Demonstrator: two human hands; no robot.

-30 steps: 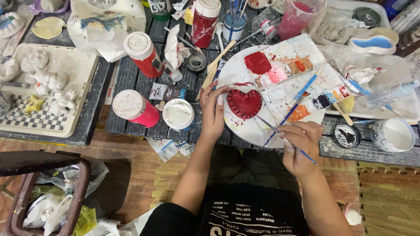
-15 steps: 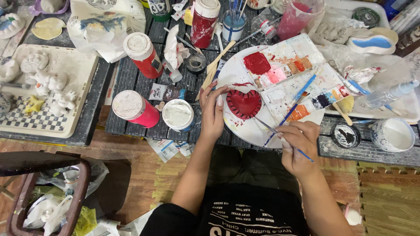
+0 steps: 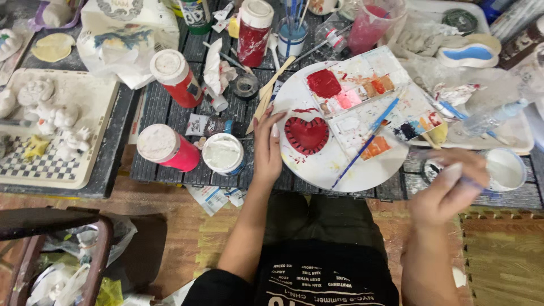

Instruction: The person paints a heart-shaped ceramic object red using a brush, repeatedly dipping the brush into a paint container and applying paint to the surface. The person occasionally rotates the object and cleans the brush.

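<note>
Red heart [image 3: 306,135] near the middle of a round white plate [image 3: 334,164], left hand [image 3: 267,148] flat at the plate's left edge, fingers straight and released, touching the rim, right hand [image 3: 450,184] blurred off the plate's right edge, fingers curled around a brush handle beside a white cup [image 3: 506,169]

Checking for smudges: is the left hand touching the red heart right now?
No. The left hand rests at the round white board's left edge, with bare white surface between its fingers and the red heart.
</note>
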